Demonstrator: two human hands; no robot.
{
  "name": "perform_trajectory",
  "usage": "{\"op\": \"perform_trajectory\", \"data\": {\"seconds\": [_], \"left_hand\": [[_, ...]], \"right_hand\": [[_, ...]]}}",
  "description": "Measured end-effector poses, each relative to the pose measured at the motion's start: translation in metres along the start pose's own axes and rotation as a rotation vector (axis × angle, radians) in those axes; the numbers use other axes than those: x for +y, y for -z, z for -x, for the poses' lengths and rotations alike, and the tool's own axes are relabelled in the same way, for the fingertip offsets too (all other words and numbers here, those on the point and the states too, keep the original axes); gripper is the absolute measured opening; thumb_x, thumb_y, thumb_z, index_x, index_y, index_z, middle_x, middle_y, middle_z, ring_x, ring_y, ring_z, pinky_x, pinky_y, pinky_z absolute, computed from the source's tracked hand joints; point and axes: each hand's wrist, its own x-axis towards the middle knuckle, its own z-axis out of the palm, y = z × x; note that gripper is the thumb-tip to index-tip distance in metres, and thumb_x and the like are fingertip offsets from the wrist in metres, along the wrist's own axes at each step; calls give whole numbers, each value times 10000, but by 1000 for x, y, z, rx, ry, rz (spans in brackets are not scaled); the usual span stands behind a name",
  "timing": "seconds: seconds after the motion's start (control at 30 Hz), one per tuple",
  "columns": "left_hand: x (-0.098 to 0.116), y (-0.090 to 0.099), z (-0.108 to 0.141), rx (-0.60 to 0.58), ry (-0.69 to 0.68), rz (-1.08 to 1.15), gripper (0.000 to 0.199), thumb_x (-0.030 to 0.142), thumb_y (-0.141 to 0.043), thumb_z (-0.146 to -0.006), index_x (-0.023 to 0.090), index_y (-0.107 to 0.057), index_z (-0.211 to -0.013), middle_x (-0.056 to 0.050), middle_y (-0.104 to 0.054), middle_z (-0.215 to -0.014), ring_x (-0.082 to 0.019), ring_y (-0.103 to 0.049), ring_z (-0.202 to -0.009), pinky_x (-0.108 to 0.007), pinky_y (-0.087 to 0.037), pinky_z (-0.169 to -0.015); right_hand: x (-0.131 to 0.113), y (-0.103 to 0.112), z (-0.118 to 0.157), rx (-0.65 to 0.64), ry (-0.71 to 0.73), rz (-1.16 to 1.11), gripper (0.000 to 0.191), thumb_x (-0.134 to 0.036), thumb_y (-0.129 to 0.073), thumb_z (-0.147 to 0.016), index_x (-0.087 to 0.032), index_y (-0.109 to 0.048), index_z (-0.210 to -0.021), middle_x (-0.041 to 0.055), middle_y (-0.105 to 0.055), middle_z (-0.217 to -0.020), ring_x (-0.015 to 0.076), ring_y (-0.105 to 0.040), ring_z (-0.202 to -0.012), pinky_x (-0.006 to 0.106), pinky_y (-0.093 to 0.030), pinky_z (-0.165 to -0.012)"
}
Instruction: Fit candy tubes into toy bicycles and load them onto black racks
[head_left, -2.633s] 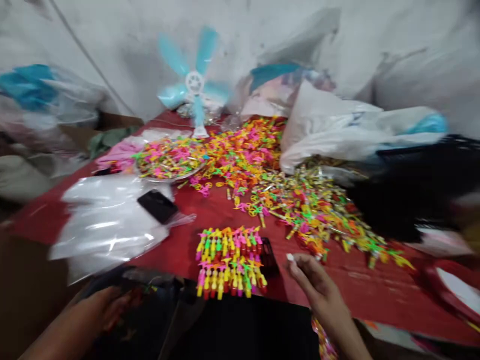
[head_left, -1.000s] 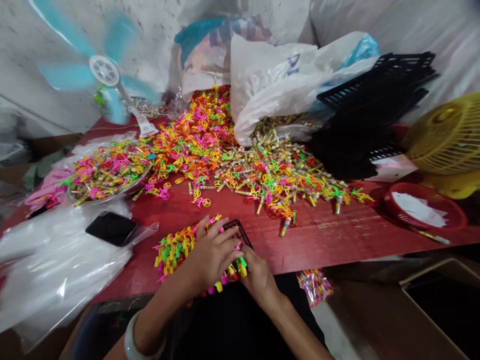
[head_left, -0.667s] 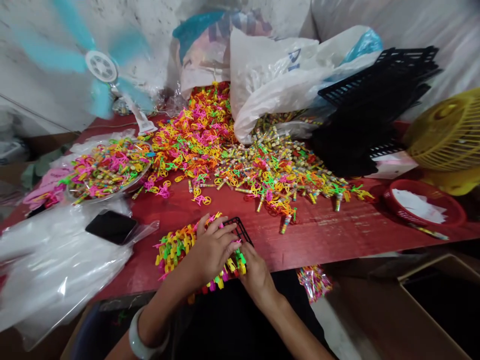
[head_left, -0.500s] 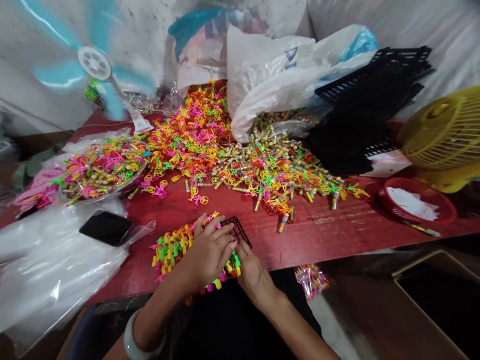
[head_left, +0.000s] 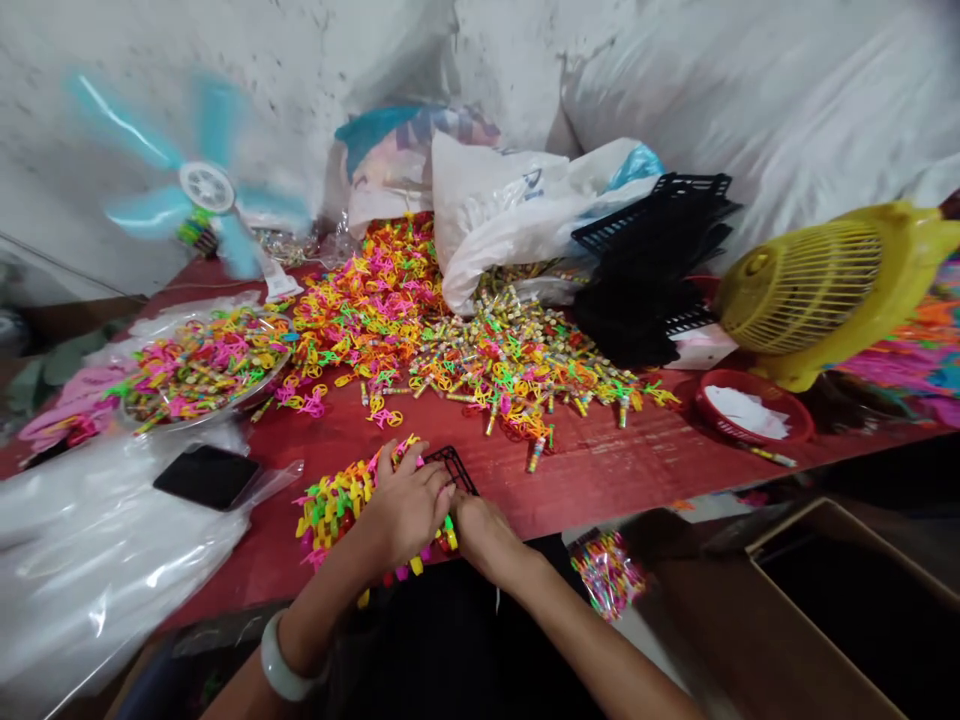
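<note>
A black plastic grid tray [head_left: 454,470] lies at the table's front edge, most of it covered by rows of bright plastic pieces [head_left: 337,505] in yellow, green, pink and orange. Over its right part rests my left hand [head_left: 405,505], fingers stretched out and a little apart, the thumb side close to my right hand. My right hand [head_left: 487,538] is closed at the tray's near right corner, fingers bent around the edge. Whether a small piece sits between the two hands is hidden.
Behind lies a large heap of loose plastic pieces [head_left: 375,300] and small patterned tubes [head_left: 510,345]. A filled clear bowl [head_left: 281,365], a phone [head_left: 206,477] and plastic bags are left. Stacked black trays [head_left: 645,260], a red basket [head_left: 806,420] and a yellow fan [head_left: 810,290] stand right.
The view has tilted up and turned right, so everything sits further left and more of the right side shows. Both hands stay at the tray, my right hand nearer my left fingers.
</note>
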Motion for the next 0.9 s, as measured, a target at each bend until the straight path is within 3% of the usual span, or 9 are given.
{"op": "perform_trajectory", "data": {"seconds": [0.1, 0.2, 0.33, 0.43, 0.53, 0.67, 0.73, 0.83, 0.9], "left_hand": [[0, 1, 1, -16, -3, -8, 295, 231, -386, -946, 180, -664, -862, -57, -711, -878, -322, -480, -1212, -631, -224, -1029], [-1, 3, 2, -13, -47, 14, 292, 226, -401, -942, 190, -663, -818, -38, -703, -837, -303, -494, -1197, -602, -220, -1045], [-3, 8, 9, -80, -125, 109, 273, 239, -424, -939, 219, -681, -848, -30, -717, -983, -284, -475, -1239, -593, -172, -1090], [-6, 14, 14, -114, -169, 188, 245, 343, -464, -939, 238, -651, -1057, -61, -613, -1281, -290, -421, -1309, -607, -136, -1117], [-10, 21, 10, -88, -144, 260, 327, 339, -400, -966, 215, -557, -1225, -97, -514, -1392, -251, -417, -1325, -563, -200, -1130], [-17, 28, -15, 4, 0, 334, 384, 285, -375, -966, 134, -491, -1299, -138, -563, -1328, -223, -499, -1250, -431, -386, -1055], [-20, 30, -31, -61, -2, 385, 358, 267, -431, -937, 146, -531, -1259, -117, -615, -1264, -224, -557, -1178, -395, -435, -999], [-23, 31, -48, -201, -25, 455, 227, 236, -497, -895, 188, -637, -1068, -44, -710, -1048, -190, -649, -965, -315, -489, -860], [-24, 30, -53, -209, -24, 387, 151, 220, -520, -878, 178, -657, -924, -28, -714, -888, -183, -648, -860, -306, -472, -817]], "right_hand": [[15, 17, 5, 248, -121, -56, 127, -157, -475, -887, -199, -587, -845, 47, -677, -795, 175, -647, -714, 244, -447, -618], [40, 42, 8, 588, -462, 26, 193, -384, -556, -876, -193, -542, -859, 80, -654, -799, 212, -623, -688, 286, -426, -593], [71, 67, 9, 548, -719, 78, 242, -342, -652, -783, -187, -520, -914, 85, -653, -806, 235, -621, -692, 293, -385, -568], [77, 67, 15, 589, -681, -47, 181, -280, -607, -769, -193, -527, -906, 58, -645, -765, 215, -611, -673, 292, -401, -584], [64, 57, 22, 665, -529, -361, 283, -398, -591, -771, -182, -543, -947, 55, -644, -779, 197, -594, -653, 303, -448, -600], [29, 46, 19, 444, -324, -810, 374, -525, -631, -763, -173, -599, -885, 31, -635, -711, 174, -579, -623, 295, -487, -611], [15, 45, 14, 349, -265, -882, 365, -528, -651, -764, -171, -622, -837, 19, -619, -664, 170, -575, -626, 288, -492, -618], [5, 47, 7, 355, -198, -862, 339, -514, -659, -769, -177, -627, -786, 6, -590, -639, 159, -556, -612, 276, -490, -603], [4, 45, 3, 385, -175, -843, 296, -476, -671, -766, -185, -626, -797, 4, -582, -679, 150, -545, -606, 260, -482, -572]]}}
